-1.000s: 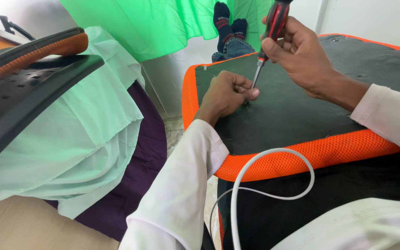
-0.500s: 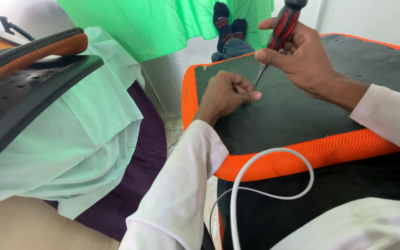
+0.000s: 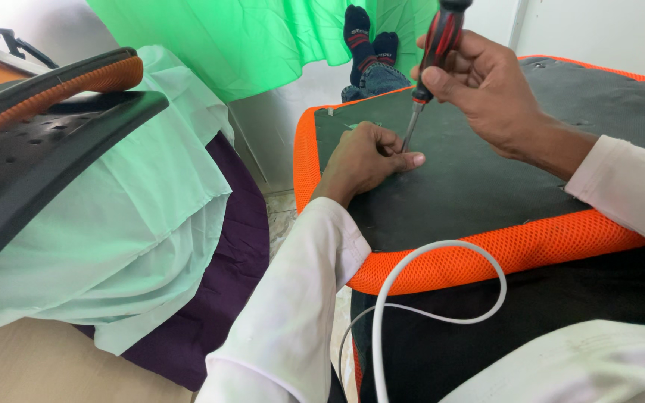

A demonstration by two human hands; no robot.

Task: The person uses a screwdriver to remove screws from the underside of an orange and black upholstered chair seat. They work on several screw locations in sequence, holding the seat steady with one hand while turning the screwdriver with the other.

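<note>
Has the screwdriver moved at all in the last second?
Yes. The screwdriver leaned right, then swung back more upright; its tip stays by the left hand on the orange-edged panel.

The screwdriver has a red and black handle and a thin metal rod, and it stands almost straight up with its top leaning a little to the right. Its tip points down onto the seat panel, near the panel's far left corner. The seat panel is a flat, dark board with a bright orange mesh edge all around, and it lies with its dark side up.
</note>
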